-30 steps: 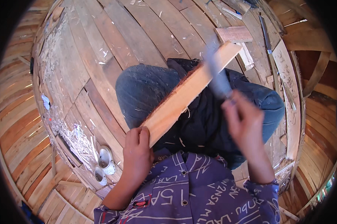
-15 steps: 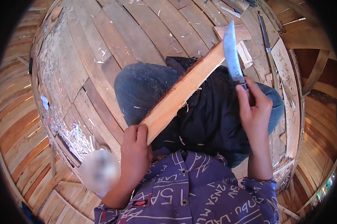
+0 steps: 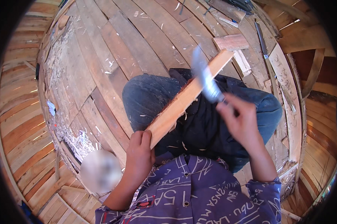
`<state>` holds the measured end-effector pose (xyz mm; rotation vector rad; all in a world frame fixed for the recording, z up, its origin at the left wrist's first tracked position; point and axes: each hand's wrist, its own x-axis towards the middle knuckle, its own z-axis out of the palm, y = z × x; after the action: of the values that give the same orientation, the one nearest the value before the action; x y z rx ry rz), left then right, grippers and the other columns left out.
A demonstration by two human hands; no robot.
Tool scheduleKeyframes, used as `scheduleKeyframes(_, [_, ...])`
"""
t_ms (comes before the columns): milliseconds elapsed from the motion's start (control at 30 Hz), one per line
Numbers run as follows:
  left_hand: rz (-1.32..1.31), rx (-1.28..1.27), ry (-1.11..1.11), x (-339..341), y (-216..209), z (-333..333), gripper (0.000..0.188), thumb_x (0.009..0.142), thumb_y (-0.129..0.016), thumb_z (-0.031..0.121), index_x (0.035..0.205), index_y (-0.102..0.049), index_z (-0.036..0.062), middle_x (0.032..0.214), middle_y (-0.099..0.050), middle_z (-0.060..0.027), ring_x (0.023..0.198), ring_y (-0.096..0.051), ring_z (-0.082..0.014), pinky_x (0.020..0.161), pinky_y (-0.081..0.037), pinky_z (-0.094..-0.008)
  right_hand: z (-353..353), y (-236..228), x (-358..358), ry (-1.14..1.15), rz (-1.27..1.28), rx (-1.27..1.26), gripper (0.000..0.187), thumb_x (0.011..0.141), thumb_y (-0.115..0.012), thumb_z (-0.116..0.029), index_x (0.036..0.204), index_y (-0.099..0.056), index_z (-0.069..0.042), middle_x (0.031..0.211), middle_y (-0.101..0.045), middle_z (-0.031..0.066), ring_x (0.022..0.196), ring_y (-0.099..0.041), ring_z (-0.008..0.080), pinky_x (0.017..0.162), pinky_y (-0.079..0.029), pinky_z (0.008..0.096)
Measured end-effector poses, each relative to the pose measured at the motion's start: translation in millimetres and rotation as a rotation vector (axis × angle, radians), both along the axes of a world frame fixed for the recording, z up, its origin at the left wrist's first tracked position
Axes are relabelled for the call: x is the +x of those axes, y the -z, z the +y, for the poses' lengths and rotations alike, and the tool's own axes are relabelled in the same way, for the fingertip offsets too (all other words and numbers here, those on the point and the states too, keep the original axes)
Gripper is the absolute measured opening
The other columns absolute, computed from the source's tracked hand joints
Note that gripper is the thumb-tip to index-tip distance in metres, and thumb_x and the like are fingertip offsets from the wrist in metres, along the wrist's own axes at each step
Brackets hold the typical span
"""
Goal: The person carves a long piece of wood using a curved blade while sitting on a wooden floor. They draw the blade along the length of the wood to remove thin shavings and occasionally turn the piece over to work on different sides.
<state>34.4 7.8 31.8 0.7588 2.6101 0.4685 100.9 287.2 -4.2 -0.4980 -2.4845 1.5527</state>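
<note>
My left hand (image 3: 140,148) is closed round the near end of a long wooden strip (image 3: 178,109), which slants up and away to the right over my lap. Dark bark runs along the strip's left edge, and curled slivers hang from its right edge. In my right hand (image 3: 240,116) is the handle of a wide-bladed knife (image 3: 206,76). Its blade, blurred by motion, crosses over the strip toward its far part; whether it touches the wood I cannot tell.
I sit cross-legged on a plank floor (image 3: 129,37). Pale shavings (image 3: 80,143) lie at the left. Past the strip's far end are wood offcuts (image 3: 232,42). A long dark-bladed tool (image 3: 261,39) and a long board (image 3: 288,100) lie at the right. A blurred round patch covers something at lower left.
My right hand has swung the knife left, from beside the strip's far end to across the strip. The strip's far end has shifted slightly right and lower in view.
</note>
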Motion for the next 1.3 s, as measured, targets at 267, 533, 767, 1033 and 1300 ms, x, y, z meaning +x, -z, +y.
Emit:
scheduleKeyframes(267, [-0.027,0.01,0.02,-2,-1,-3,0.046,0.07,-0.063,-0.012,0.114,-0.054,-0.0029,0.102,-0.054,-0.0205,0.095,-0.056,-0.0425,0.08,-0.048,-0.0462,-6,7,0,-0.01,0.052,-0.043,0.028,0.087,-0.074,-0.012,0.108,-0.067,0.003,0.079,-0.069,0.0169,0.058,-0.055,0.01,0.052,-0.045,0.0288])
scheduleKeyframes(533, [0.022,-0.014,0.05,1,3,-6,0.052,0.065,-0.064,-0.011,0.115,-0.053,-0.0018,0.103,-0.055,-0.0192,0.098,-0.057,-0.0398,0.083,-0.049,-0.0451,-2,-8,-2,-0.084,0.021,-0.055,0.025,0.089,-0.071,-0.011,0.106,-0.065,0.006,0.075,-0.065,0.0153,0.055,-0.054,0.0112,0.051,-0.044,0.0281])
scheduleKeyframes(767, [-0.055,0.043,0.024,-8,4,-8,0.05,0.066,-0.064,-0.011,0.114,-0.054,-0.0025,0.101,-0.055,-0.0199,0.096,-0.057,-0.0408,0.082,-0.049,-0.0452,-28,-10,10,-0.18,-0.03,-0.101,0.025,0.088,-0.071,-0.009,0.109,-0.063,0.004,0.07,-0.061,0.0164,0.055,-0.06,0.0209,0.053,-0.047,0.0312])
scheduleKeyframes(1033, [-0.115,0.076,0.002,-11,4,-15,0.045,0.068,-0.066,-0.01,0.111,-0.055,-0.0026,0.1,-0.055,-0.0205,0.094,-0.058,-0.0414,0.08,-0.049,-0.0452,-5,-11,-1,-0.198,-0.341,-1.012,0.02,0.099,-0.061,-0.015,0.11,-0.067,0.001,0.061,-0.054,-0.0033,0.049,-0.044,0.0015,0.044,-0.033,0.0202])
scheduleKeyframes(1300, [-0.098,0.042,0.01,-12,3,-13,0.046,0.067,-0.066,-0.01,0.111,-0.055,-0.0023,0.099,-0.056,-0.0202,0.094,-0.058,-0.0413,0.085,-0.049,-0.0445,-34,-15,4,-0.133,-0.028,-0.105,0.023,0.088,-0.073,-0.013,0.105,-0.068,0.001,0.067,-0.06,0.0156,0.052,-0.056,0.0185,0.053,-0.046,0.0306])
